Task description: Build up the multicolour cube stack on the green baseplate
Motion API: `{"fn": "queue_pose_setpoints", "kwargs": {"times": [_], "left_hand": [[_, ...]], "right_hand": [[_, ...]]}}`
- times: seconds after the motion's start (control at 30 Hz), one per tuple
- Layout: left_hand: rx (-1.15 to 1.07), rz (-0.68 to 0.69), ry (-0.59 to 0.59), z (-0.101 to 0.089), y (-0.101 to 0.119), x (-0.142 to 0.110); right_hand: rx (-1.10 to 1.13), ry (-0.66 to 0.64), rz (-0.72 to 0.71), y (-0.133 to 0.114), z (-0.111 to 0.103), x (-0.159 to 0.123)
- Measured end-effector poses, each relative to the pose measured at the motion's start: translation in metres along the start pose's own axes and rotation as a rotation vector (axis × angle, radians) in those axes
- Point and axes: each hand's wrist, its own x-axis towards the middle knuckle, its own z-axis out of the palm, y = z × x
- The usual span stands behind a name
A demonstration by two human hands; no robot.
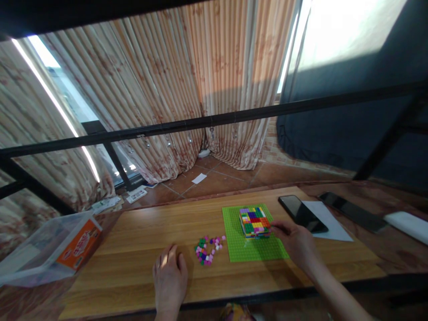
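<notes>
A block structure of many-coloured toy bricks (254,222) stands on a green baseplate (239,252) on the wooden table. At its right side is my right hand (294,240), thumb and fingers pinched together close to the structure's edge. Whatever sits between those fingertips, if anything, is too small to make out. My left hand (170,276) rests flat on the tabletop with the fingers stretched out, holding nothing. Just right of it lies a scattered group of small loose bricks (204,256) in pink, green, purple and white.
Right of the baseplate a black phone (302,213) partly covers a white sheet of paper (334,223). A clear plastic box (43,227) with an orange label stands left of the table (133,249). A dark metal rail (187,125) crosses behind, before patterned curtains (150,80).
</notes>
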Motion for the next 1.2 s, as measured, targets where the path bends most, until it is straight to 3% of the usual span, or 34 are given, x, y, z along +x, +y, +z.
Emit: {"fn": "queue_pose_setpoints", "kwargs": {"times": [0.5,0.67,1.2], "left_hand": [[0.008,0.021,0.011,-0.002,0.001,0.001],[0.004,0.010,0.018,-0.002,0.002,0.001],[0.022,0.016,0.012,-0.003,0.003,0.000]], "right_hand": [[-0.110,0.058,-0.053,-0.008,0.007,-0.003],[-0.046,0.058,-0.075,-0.006,0.012,-0.003],[0.022,0.011,0.023,0.005,0.006,0.000]]}}
